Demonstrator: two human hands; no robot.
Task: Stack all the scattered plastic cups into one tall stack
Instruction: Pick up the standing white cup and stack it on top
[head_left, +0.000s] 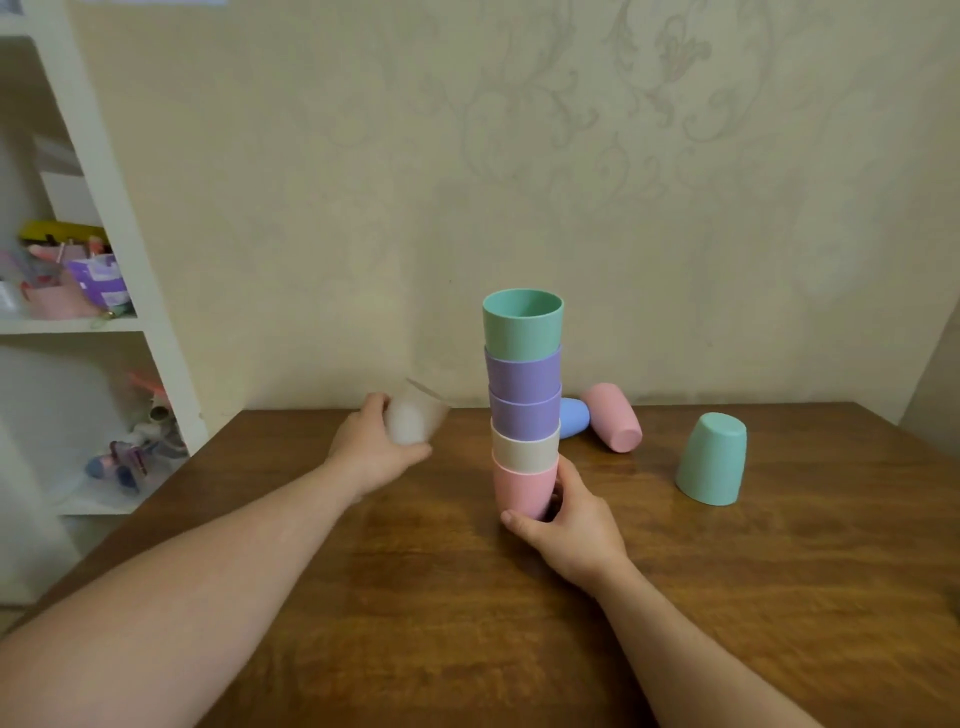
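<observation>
Centre frame, my right hand (569, 525) grips a five-cup stack (524, 400); my left hand (371, 449) clasps a blurred white cup (415, 418). Right: blue cup (574, 417), pink cup (613, 415), green cup (712, 460) remain loose.

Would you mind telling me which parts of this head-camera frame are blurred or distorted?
Head view: the whitish cup in the left hand is motion-blurred; the stack and right hand are sharp; the shelf unit leans from wide-angle distortion.
</observation>
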